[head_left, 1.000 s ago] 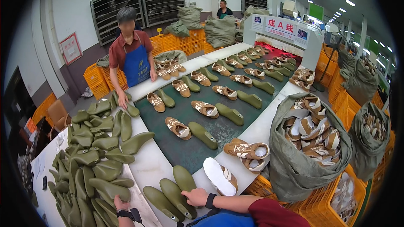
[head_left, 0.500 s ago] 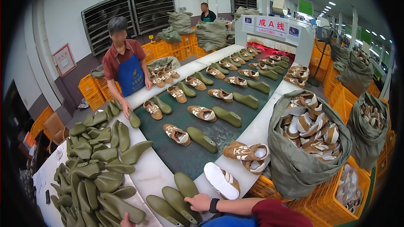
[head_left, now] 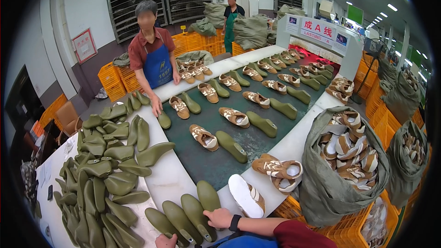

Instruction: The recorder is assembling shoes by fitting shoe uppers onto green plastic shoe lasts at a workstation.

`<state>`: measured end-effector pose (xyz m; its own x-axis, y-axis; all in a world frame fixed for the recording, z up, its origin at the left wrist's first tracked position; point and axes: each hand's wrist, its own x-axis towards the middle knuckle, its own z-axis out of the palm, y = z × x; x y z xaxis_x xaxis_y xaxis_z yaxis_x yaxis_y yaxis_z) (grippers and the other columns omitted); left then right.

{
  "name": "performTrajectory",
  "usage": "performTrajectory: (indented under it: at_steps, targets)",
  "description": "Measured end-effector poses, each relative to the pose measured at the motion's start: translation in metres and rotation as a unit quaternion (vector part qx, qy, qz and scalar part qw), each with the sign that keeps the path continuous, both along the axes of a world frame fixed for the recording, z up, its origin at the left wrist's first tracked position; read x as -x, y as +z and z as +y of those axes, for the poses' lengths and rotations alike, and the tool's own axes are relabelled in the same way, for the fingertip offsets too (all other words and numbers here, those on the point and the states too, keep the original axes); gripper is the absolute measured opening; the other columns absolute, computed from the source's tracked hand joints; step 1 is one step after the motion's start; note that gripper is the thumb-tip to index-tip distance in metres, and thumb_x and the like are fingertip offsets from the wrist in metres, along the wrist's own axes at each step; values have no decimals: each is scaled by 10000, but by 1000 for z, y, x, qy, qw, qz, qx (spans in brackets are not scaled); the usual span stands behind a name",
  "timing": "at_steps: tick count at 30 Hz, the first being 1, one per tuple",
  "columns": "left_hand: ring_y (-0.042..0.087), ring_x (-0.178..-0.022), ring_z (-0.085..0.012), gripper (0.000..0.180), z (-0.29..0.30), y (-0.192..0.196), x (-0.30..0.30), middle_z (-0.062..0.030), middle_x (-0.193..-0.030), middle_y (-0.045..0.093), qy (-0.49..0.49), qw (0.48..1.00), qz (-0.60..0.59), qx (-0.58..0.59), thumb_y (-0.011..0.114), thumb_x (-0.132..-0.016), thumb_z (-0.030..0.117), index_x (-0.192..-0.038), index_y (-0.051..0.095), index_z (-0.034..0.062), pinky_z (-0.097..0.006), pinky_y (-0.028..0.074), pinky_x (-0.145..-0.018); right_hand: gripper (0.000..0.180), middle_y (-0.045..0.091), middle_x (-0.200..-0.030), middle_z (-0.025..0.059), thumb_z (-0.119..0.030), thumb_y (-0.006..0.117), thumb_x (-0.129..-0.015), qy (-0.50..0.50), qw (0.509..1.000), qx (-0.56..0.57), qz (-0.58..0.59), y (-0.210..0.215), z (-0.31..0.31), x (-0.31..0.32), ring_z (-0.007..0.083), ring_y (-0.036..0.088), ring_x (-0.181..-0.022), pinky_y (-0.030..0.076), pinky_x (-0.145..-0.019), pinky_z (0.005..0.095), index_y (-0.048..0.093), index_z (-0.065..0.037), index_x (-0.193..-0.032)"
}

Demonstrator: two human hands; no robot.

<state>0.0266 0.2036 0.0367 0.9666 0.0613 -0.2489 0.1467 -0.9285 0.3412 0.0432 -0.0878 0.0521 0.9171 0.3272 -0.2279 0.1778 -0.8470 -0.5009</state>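
Observation:
Several olive-green shoe lasts stand in a row on the white ledge at the near edge. My left hand (head_left: 166, 241) is closed around the heel end of the leftmost last (head_left: 159, 222) in this row; part of the hand is cut off by the lower edge. My right hand (head_left: 218, 218), with a dark band on its wrist, grips the heel end of the rightmost last (head_left: 208, 194), which it partly hides. Beside that hand a brown and white sneaker (head_left: 246, 196) lies with its white sole up. A large pile of lasts (head_left: 121, 183) lies to the left.
A dark green conveyor belt (head_left: 183, 149) carries sneakers paired with lasts. Across it a co-worker in a blue apron (head_left: 158, 66) touches a last (head_left: 164, 120). At right stands a grey sack (head_left: 317, 188) of sneakers near orange crates (head_left: 287, 207). Another person (head_left: 232, 20) stands behind.
My left hand has moved right from the pile with a last, which now stands at the row's left end. My right hand stays on the rightmost last. The co-worker's last has moved toward the belt.

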Motion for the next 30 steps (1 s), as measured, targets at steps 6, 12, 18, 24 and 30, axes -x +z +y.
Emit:
performTrajectory:
  at_steps: [6, 12, 18, 24, 30]
  targets:
    - [629, -800, -339, 436, 7, 35, -23, -205, -798, 649, -60, 993, 95, 23, 645, -778, 449, -796, 677, 15, -426, 475, -722, 399, 637, -712, 147, -332, 566, -797, 17, 1000, 8, 6, -6, -5, 2, 344, 630, -665, 487, -559, 459, 488, -153, -1145]
    - [644, -729, -311, 506, 45, 65, -101, -181, -708, 645, -121, 987, -92, -60, 671, -714, 507, -898, 665, 36, -388, 523, -661, 377, 640, -732, 155, -294, 587, -773, 29, 999, -1, 45, 3, -7, 1, 348, 631, -697, 491, -589, 464, 501, -123, -1099]
    - [529, -1054, -344, 655, 41, 63, -239, -197, -1102, 574, -96, 975, -195, -45, 726, -684, 265, -1245, 449, 70, -426, 443, -889, 376, 635, -705, 159, -345, 586, -790, 5, 999, 33, 6, 5, -12, -4, 347, 631, -674, 491, -577, 463, 508, -156, -1106]
    - [493, -1111, -302, 664, 6, 27, -287, -109, -1159, 525, -35, 990, -39, -133, 702, -649, 231, -1257, 444, 166, -457, 414, -894, 383, 629, -662, 135, -373, 599, -788, 12, 999, 53, 3, -4, -6, -9, 334, 630, -626, 490, -544, 444, 519, -175, -1107]
    - [571, -1087, -260, 548, 23, -22, -297, -79, -1107, 637, -193, 943, 100, -254, 635, -684, 496, -1109, 618, 150, -577, 141, -1056, 404, 620, -640, 150, -401, 591, -785, 8, 999, 45, 20, -7, -10, 0, 350, 621, -600, 474, -509, 466, 497, -181, -1111]
